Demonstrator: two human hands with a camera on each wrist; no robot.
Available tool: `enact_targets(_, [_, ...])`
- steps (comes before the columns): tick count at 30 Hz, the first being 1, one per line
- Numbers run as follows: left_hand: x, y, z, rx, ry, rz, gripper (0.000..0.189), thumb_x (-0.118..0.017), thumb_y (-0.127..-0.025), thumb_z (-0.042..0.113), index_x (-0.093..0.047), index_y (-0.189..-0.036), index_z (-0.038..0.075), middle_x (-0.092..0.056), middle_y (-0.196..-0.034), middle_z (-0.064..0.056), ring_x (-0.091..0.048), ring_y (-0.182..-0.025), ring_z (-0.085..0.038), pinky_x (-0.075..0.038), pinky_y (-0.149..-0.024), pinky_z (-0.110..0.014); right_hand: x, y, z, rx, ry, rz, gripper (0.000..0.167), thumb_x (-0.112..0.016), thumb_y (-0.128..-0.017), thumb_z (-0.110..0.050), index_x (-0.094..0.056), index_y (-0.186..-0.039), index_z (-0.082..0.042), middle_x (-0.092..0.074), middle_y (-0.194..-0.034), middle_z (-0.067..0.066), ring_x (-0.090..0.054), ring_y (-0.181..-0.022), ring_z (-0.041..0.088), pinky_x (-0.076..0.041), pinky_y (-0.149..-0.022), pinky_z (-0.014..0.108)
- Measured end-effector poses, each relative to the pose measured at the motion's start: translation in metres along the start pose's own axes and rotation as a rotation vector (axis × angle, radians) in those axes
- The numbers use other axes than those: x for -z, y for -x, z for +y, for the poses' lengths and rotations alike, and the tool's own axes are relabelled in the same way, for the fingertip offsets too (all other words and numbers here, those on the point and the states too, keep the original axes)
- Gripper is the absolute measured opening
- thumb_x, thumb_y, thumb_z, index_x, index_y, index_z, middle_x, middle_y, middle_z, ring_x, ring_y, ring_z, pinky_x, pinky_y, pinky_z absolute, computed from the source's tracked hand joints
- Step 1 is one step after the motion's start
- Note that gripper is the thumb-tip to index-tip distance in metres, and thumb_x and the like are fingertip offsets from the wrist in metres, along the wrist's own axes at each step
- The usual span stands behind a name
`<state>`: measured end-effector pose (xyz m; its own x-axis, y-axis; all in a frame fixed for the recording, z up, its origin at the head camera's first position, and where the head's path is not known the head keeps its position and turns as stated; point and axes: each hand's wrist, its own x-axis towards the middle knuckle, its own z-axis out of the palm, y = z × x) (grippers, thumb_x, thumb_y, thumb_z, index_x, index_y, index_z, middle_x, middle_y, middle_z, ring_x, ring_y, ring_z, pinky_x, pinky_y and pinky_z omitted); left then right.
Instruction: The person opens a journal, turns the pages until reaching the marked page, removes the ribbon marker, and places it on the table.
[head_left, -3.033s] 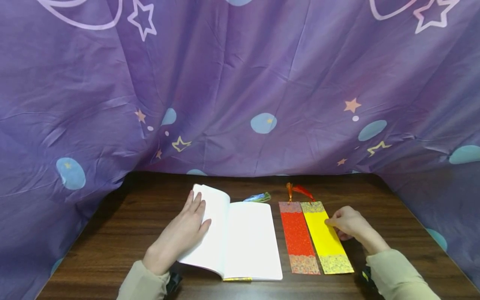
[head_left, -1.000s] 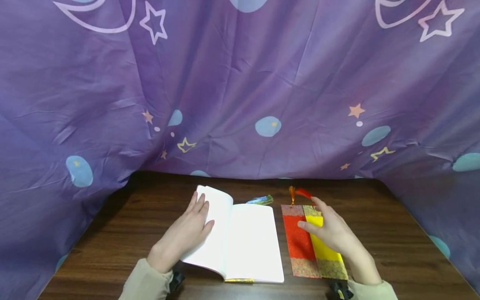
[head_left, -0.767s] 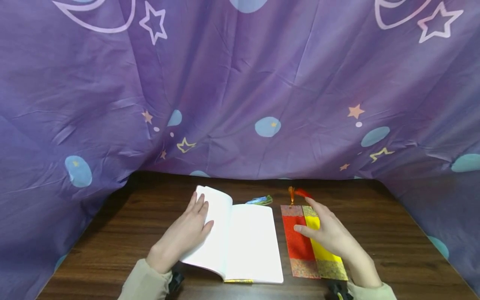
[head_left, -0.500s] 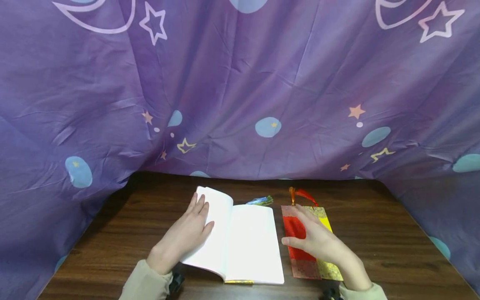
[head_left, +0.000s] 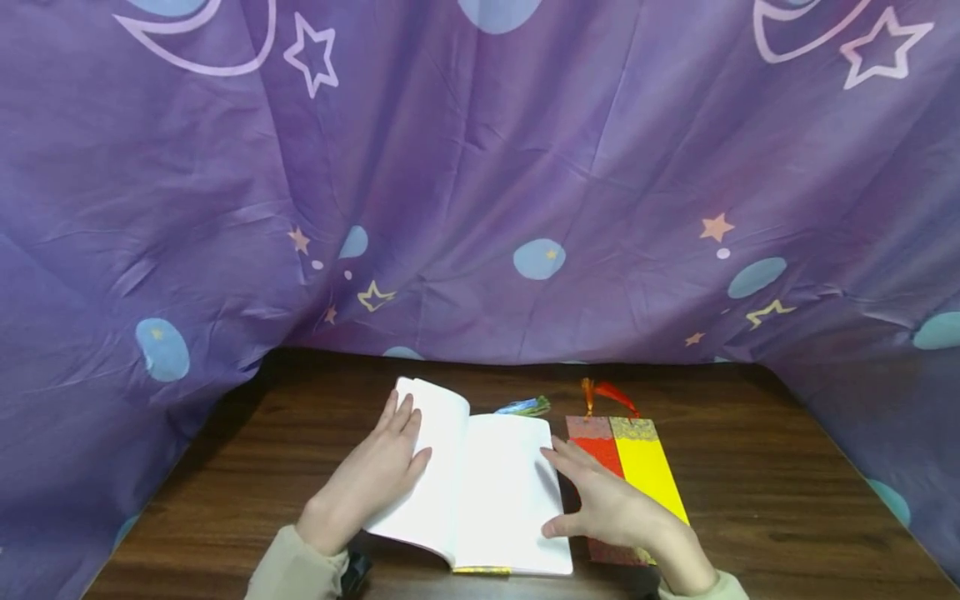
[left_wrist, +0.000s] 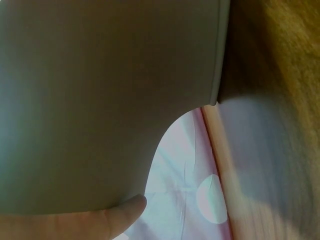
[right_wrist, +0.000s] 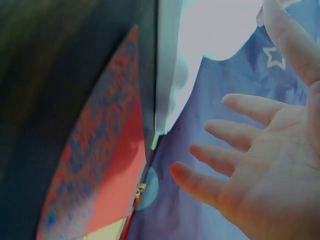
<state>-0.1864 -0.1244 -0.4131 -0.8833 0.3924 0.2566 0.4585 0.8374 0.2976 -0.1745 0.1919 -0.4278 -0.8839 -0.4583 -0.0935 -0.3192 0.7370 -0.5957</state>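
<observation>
Book (head_left: 502, 492) lies spread on the table (head_left: 795, 492) between the two hands' fingers, white pages up. The left hand (head_left: 367, 479) rests on the left page, fingers straight, thumb apart and nearest the fold. The right hand (head_left: 611, 504) has its fingers loosely spread, tips over the right page's outer edge, thumb nearer the person; whether they touch the paper cannot be told. Under that hand lies the red strip (head_left: 600, 452), partly covered, the yellow strip (head_left: 651, 475) just beside it, farther from the fingertips. Past the right fingertips, behind the page, shows a blue-green tassel (head_left: 525, 407)
</observation>
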Motion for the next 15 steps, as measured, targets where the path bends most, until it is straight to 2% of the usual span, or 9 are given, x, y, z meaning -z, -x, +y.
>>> enact_targets(4, [0.000,-0.001,0.001,-0.009,-0.007,0.005,0.055,-0.060,-0.097,0.023,-0.047,-0.134,-0.016,-0.034,-0.147,-0.033,-0.021,-0.141,-0.046,-0.025,-0.114,-0.049,-0.005,-0.001,-0.003,0.015,0.032,-0.039,0.100,-0.087,-0.068,-0.044,-0.041,-0.148,-0.008,-0.026,-0.157,0.018,-0.022,-0.143,0.041,-0.028,-0.110,0.061])
enact_targets(10, [0.000,-0.001,0.001,-0.013,-0.006,0.014,0.055,-0.060,-0.096,0.022,-0.048,-0.133,-0.017,-0.034,-0.146,-0.034,-0.022,-0.141,-0.047,-0.027,-0.113,-0.050,-0.012,0.000,-0.009,0.038,0.021,-0.122,0.103,-0.087,-0.066,-0.045,-0.038,-0.151,-0.015,-0.022,-0.160,0.014,-0.016,-0.145,0.040,-0.020,-0.111,0.065])
enact_targets(15, [0.000,0.000,0.002,-0.005,-0.014,0.002,0.055,-0.060,-0.096,0.023,-0.047,-0.134,-0.016,-0.034,-0.147,-0.034,-0.022,-0.141,-0.046,-0.026,-0.113,-0.049,-0.019,0.003,-0.012,0.052,0.086,-0.155,0.109,-0.088,-0.062,-0.046,-0.036,-0.152,-0.014,-0.020,-0.160,0.015,-0.012,-0.145,0.042,-0.013,-0.111,0.068])
